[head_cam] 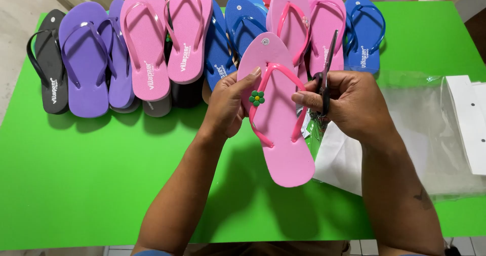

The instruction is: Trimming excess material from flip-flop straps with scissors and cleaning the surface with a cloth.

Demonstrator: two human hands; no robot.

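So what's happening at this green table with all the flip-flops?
A person holds a pink flip-flop above the green table. The left hand grips its edge by a small green flower charm on the strap; the right hand steadies the other strap while holding scissors. A row of flip-flops lies behind, clear plastic bags to the right.

Table [91,185]: bright green, plain. Held flip-flop [283,134]: light pink sole w/ hot-pink strap [263,91]; on strap a green flower charm [256,98], yellow centre. Scissors [325,74]: black handles, grey blades. Back row L to R: black flip-flop [50,58], purple pair [93,58], pink pair [164,38], blue ones [220,48], pink pair w/ hot-pink straps [309,23], blue flip-flop [363,31]. Plastic bags [420,124]: clear. Cards [468,119]: white.
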